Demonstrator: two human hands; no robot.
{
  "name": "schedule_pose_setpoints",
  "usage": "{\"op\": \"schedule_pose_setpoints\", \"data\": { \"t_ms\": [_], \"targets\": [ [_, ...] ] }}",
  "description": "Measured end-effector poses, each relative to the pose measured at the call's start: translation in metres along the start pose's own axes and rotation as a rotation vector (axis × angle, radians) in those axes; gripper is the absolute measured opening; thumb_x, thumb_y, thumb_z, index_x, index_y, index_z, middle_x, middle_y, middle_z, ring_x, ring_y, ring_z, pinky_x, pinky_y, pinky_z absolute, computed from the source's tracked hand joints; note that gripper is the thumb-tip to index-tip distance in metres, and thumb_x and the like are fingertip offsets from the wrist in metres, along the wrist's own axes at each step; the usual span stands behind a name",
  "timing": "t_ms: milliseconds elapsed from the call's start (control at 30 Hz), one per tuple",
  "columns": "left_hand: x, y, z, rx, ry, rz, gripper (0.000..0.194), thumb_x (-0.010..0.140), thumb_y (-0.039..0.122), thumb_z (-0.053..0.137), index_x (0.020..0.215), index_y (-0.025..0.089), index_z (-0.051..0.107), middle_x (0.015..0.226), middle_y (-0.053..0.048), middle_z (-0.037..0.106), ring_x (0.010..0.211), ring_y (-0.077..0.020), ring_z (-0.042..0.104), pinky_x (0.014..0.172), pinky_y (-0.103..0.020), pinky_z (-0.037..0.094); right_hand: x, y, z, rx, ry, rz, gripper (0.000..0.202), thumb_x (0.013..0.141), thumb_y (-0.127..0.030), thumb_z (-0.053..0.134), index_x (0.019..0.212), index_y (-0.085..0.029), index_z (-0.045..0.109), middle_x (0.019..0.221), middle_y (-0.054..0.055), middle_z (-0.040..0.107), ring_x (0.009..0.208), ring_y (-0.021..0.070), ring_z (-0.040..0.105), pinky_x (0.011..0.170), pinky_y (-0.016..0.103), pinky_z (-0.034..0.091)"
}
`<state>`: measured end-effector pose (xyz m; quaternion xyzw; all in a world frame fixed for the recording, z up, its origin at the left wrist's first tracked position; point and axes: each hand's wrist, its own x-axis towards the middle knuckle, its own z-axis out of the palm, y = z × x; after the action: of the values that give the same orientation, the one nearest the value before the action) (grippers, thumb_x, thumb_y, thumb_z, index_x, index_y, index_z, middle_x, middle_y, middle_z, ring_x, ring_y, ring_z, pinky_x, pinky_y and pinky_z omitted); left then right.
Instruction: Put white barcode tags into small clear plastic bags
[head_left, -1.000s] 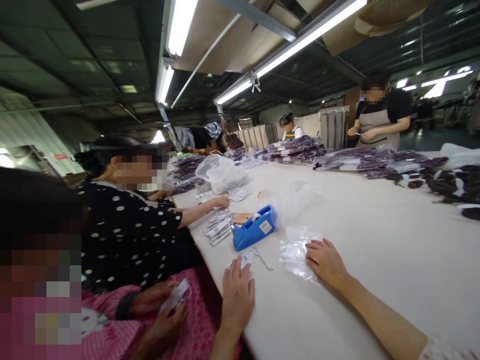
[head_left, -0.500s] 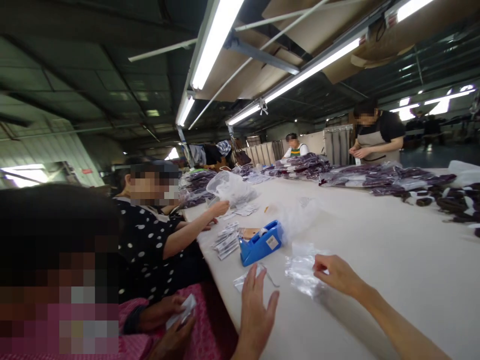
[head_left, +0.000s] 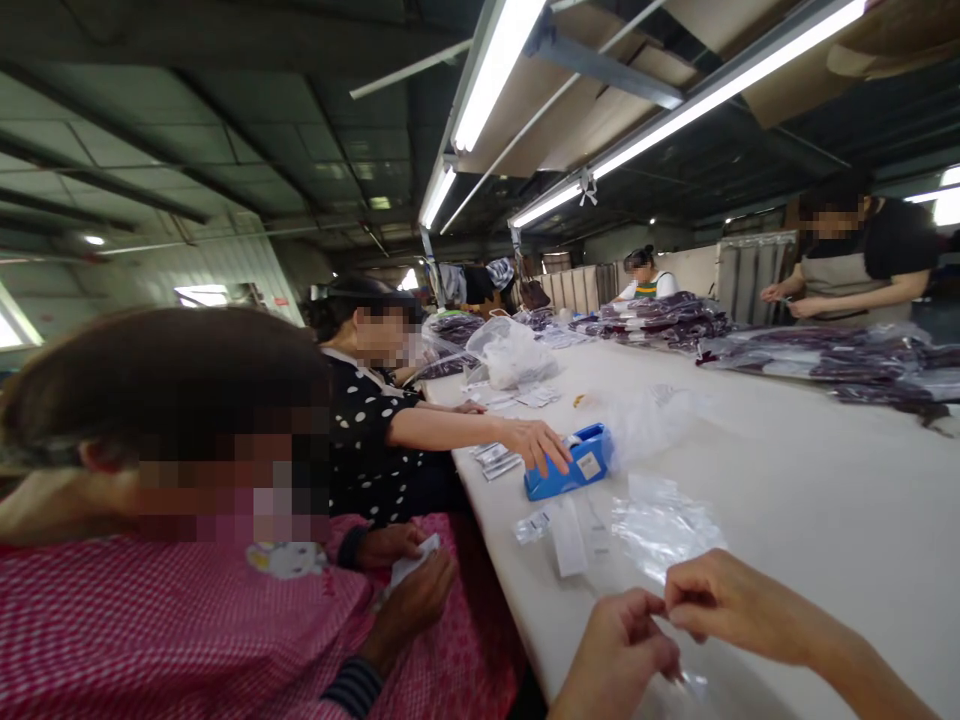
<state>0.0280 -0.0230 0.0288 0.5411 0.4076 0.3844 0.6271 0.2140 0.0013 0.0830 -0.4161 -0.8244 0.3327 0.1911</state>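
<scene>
My left hand (head_left: 622,645) is closed in a pinch near the front of the table. Its fingertips meet those of my right hand (head_left: 724,600), which is also pinched. Between and below them hangs a small clear plastic bag (head_left: 696,684), its edge largely covered by my fingers. Just beyond lies a stack of shiny clear plastic bags (head_left: 664,525). To its left are a white paper slip (head_left: 570,545) and a small printed packet (head_left: 531,527). A blue tape dispenser (head_left: 551,484) stands behind these, a co-worker's hand (head_left: 536,442) over it.
Another co-worker in pink checks (head_left: 187,610) sits close at my left, holding a white slip (head_left: 414,562). Printed packets (head_left: 496,460) lie by the table's left edge. A crumpled clear bag (head_left: 514,352) and bagged dark garments (head_left: 817,355) are farther back on the white table (head_left: 810,480).
My view has swung left. My right hand has come away from the bag stack, and my left hand has joined it at a clear bag. A co-worker's hand has reached across to the tape dispenser.
</scene>
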Motion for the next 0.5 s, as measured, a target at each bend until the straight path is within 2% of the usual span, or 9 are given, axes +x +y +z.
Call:
{"op": "schedule_pose_setpoints", "data": {
  "t_ms": [100,200,367,500],
  "targets": [
    [-0.013,-0.02,-0.01,-0.031,0.038,-0.052,0.018,0.06,0.01,0.058,0.073,0.012,0.071,0.053,0.003,0.064,0.051,-0.0098,0.055,0.056,-0.02,0.039,0.006,0.013,0.002,-0.094,0.117,0.046,0.019,0.085,-0.024,0.05,0.071,-0.021,0.063,0.067,-0.002,0.067,0.062,0.0142,0.057,0.057,0.023,0.037],
    [-0.025,-0.029,-0.02,-0.097,0.037,-0.07,0.01,0.064,0.018,0.065,0.07,0.012,0.071,0.057,0.001,0.067,0.055,-0.0112,0.057,0.057,-0.021,0.039,0.015,0.022,0.005,-0.164,0.197,0.095,0.023,0.089,-0.027,0.045,0.077,-0.022,0.063,0.072,-0.002,0.068,0.067,0.0154,0.06,0.06,0.024,0.04],
    [-0.027,-0.032,-0.027,-0.22,0.021,-0.047,0.025,0.065,0.035,0.076,0.071,0.011,0.072,0.06,-0.002,0.069,0.058,-0.0132,0.06,0.061,-0.023,0.042,0.05,0.024,0.013,-0.288,0.25,0.162,0.024,0.091,-0.027,0.041,0.093,-0.023,0.065,0.091,0.003,0.071,0.082,0.0188,0.064,0.072,0.028,0.043],
    [-0.026,-0.034,-0.029,-0.171,0.012,-0.031,0.032,0.063,0.044,0.079,0.07,0.013,0.073,0.062,-0.002,0.068,0.06,-0.0137,0.059,0.065,-0.025,0.045,0.093,0.021,0.014,-0.422,0.29,0.241,0.027,0.092,-0.028,0.041,0.1,-0.022,0.065,0.1,0.007,0.07,0.093,0.0227,0.063,0.076,0.031,0.043]
  ]
}}
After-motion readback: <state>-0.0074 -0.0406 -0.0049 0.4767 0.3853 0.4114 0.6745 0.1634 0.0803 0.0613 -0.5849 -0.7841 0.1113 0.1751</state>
